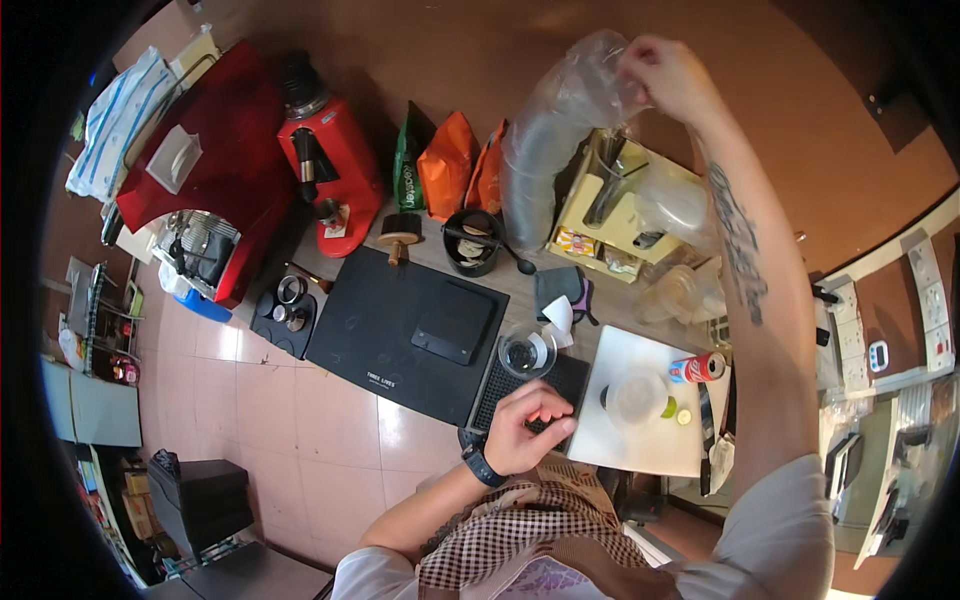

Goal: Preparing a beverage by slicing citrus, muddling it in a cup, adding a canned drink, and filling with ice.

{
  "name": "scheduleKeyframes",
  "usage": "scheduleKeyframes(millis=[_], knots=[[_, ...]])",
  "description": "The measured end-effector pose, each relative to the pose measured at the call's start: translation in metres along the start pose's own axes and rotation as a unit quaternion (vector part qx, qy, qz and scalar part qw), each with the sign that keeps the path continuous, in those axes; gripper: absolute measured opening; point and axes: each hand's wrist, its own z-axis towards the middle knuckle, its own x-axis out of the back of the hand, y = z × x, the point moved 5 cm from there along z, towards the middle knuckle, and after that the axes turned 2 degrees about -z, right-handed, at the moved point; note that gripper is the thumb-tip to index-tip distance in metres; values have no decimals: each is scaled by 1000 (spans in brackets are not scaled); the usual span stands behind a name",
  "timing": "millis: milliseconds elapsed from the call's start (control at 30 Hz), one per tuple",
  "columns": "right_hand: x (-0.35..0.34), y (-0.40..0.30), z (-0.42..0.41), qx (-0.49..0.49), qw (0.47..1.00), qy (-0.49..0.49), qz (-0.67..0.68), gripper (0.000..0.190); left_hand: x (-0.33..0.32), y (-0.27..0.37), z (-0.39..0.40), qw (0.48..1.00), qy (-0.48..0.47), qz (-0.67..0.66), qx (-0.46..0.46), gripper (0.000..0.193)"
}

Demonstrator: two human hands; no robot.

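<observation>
My right hand (664, 79) is raised at the top, its fingers closed on the open end of a clear plastic sleeve (600, 82) around a tall stack of clear cups (531, 187). Low in front of me, my left hand (529, 427) hovers with curled fingers near a black rubber mat (574, 371); nothing shows in it. Just beyond it stands a clear plastic cup (527, 352) with a white paper piece beside it. On the white cutting board (622, 349) are a translucent cup or lid (636, 399), a lime piece (669, 407), a pale round slice (684, 417) and a red soda can (697, 367).
At left stand a red espresso machine (262, 150) and a red coffee grinder (345, 157). A black scale (454, 322) lies on a black mat (360, 322). A black bucket (471, 241), coffee bags (448, 157), a cream organizer (592, 199) and a knife (706, 435) are about.
</observation>
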Motion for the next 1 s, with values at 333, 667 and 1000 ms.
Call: scheduleKeyframes(millis=[333, 667, 1000], knots=[[-11, 11, -342, -268, 907, 8, 324, 27, -69, 11, 46, 926, -78, -346, 130, 39], [-51, 0, -443, -174, 971, -150, -60, 80, -125, -75, -28, 839, -122, -386, 363, 29], [-99, 64, -415, -109, 957, -222, -154, 79, -79, -162, -29, 984, -77, 134, 93, 91]])
